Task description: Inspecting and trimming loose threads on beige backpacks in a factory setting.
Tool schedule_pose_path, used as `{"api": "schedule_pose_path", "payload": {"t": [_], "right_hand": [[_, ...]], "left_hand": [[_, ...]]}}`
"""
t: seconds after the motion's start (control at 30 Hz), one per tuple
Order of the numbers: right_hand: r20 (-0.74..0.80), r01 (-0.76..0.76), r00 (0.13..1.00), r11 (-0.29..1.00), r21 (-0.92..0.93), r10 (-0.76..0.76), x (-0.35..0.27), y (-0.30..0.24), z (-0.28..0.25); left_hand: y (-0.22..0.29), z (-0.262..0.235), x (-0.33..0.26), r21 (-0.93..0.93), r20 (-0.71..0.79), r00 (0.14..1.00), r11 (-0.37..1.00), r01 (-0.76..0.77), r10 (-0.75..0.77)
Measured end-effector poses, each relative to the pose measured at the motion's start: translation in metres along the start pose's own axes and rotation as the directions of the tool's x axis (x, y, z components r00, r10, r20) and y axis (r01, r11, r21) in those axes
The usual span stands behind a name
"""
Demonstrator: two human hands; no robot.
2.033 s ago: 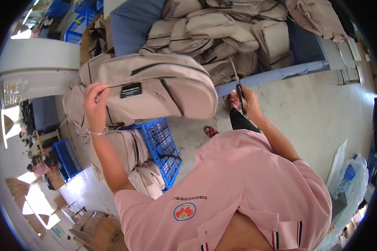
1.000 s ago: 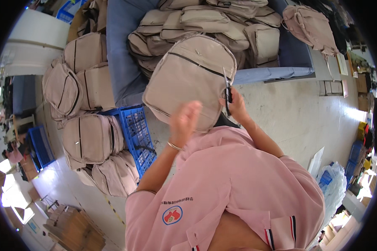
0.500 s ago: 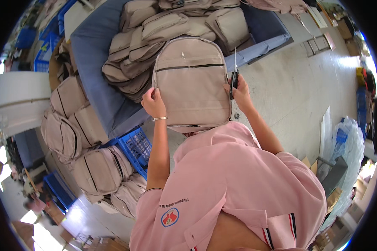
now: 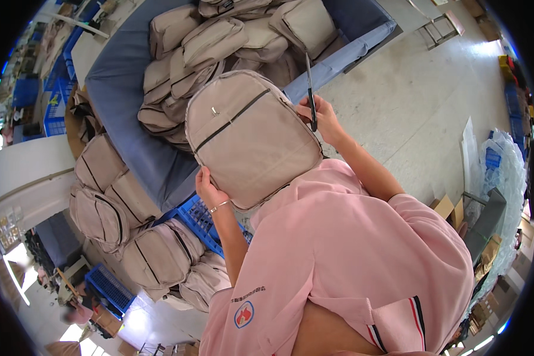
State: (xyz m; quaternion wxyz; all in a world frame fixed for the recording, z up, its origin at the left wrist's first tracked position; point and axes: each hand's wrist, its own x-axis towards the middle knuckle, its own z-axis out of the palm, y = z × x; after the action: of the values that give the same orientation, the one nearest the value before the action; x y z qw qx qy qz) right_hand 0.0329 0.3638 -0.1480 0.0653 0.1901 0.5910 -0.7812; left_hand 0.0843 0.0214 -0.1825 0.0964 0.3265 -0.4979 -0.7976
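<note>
A beige backpack (image 4: 258, 151) with a dark zipper line across its front is held up before me, tilted, its lower edge against my pink shirt. At its lower left edge, my left hand (image 4: 210, 188) is closed on the fabric, thumb on the front face. My right hand (image 4: 323, 118) is closed around scissors (image 4: 312, 108) with black handles, their blade pointing away from me. Its fingers are also by the upper right edge of the backpack; whether they pinch the fabric I cannot tell.
Beyond the backpack, a large blue-lined bin (image 4: 121, 101) holds a heap of similar beige bags (image 4: 213, 41). More beige backpacks (image 4: 154, 255) are stacked at the left, beside a blue plastic crate (image 4: 199, 216). Clear plastic wrapping (image 4: 507, 172) and cardboard stand at the right.
The backpack has turned clockwise to a slant and come down and left. My left hand has moved lower with it, and my right hand with the scissors has shifted left.
</note>
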Motion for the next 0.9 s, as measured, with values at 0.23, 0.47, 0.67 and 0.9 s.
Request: {"api": "schedule_pose_path", "payload": {"t": [0.23,0.47,0.67,0.9], "right_hand": [[0.049,0.097,0.992,0.454,-0.886,-0.117,-0.052,-0.008,-0.018],[0.032,0.043,0.998,0.265,-0.963,-0.048,-0.070,-0.017,-0.006],[0.083,0.095,0.992,0.134,-0.986,-0.092,-0.053,-0.023,0.002],[0.080,0.093,0.995,0.215,-0.972,-0.067,-0.058,-0.018,0.006]], "left_hand": [[-0.003,-0.008,-0.007,-0.019,-0.098,0.995,1.000,0.010,-0.012],[-0.008,-0.009,-0.013,-0.046,-0.095,0.995,0.998,0.031,-0.035],[-0.012,-0.014,-0.017,-0.046,-0.081,0.994,0.997,0.066,-0.069],[-0.012,-0.011,-0.018,-0.063,-0.080,0.995,0.996,0.059,-0.064]]}}
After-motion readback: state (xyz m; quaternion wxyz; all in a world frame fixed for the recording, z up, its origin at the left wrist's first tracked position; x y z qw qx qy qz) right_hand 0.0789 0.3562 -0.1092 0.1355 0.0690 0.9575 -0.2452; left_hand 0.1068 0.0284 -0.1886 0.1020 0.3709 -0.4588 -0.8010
